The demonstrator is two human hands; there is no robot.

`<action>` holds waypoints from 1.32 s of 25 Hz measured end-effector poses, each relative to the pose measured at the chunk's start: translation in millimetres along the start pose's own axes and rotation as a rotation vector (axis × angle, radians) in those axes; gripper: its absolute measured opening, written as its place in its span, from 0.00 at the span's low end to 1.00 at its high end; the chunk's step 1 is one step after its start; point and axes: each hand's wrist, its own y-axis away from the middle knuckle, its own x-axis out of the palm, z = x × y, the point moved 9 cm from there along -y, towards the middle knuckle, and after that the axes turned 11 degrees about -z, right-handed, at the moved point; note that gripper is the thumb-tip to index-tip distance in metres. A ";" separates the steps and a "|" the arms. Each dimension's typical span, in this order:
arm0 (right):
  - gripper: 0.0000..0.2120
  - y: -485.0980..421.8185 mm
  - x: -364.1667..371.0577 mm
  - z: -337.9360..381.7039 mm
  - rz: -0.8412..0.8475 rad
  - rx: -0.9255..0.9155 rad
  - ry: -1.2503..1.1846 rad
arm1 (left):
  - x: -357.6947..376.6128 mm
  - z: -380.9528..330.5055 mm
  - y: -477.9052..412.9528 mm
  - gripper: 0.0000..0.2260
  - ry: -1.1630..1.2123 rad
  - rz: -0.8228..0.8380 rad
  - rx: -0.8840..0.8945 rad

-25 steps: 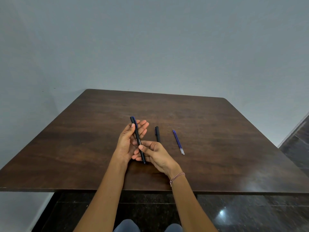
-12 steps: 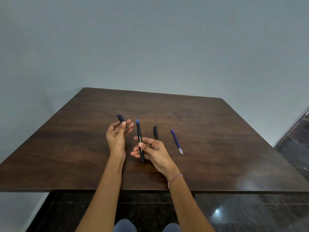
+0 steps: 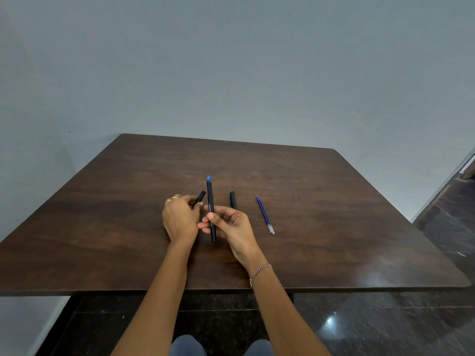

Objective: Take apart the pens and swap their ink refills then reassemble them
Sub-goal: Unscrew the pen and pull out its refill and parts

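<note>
Dark wooden tabletop (image 3: 334, 227), right hand (image 3: 232, 227) grip pinching uncapped black pen (image 3: 210, 201), blue end away, left hand (image 3: 180, 219) grip holding black cap (image 3: 200, 197), second pen (image 3: 233, 199) and blue refill (image 3: 264, 214) lying right.

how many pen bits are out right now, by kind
pen barrels with blue tip: 1, in the right hand
black caps: 1, in the left hand
black pen pieces on the table: 1
blue refills: 1
total: 4

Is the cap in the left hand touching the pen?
Apart. The head view shows a strip of table between the cap in the left hand and the pen.
</note>
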 end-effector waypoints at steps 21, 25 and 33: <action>0.11 4.8 6.2 0.5 0.023 0.043 0.064 | 5.7 20.3 -5.0 0.10 0.896 -0.001 -0.379; 0.13 5.9 7.5 0.2 0.002 -0.004 0.150 | 33.4 -5.9 10.1 0.13 1.285 0.460 -0.524; 0.14 3.3 0.8 -3.0 -0.046 -0.032 0.286 | 45.2 -13.5 16.5 0.11 1.435 0.659 -0.583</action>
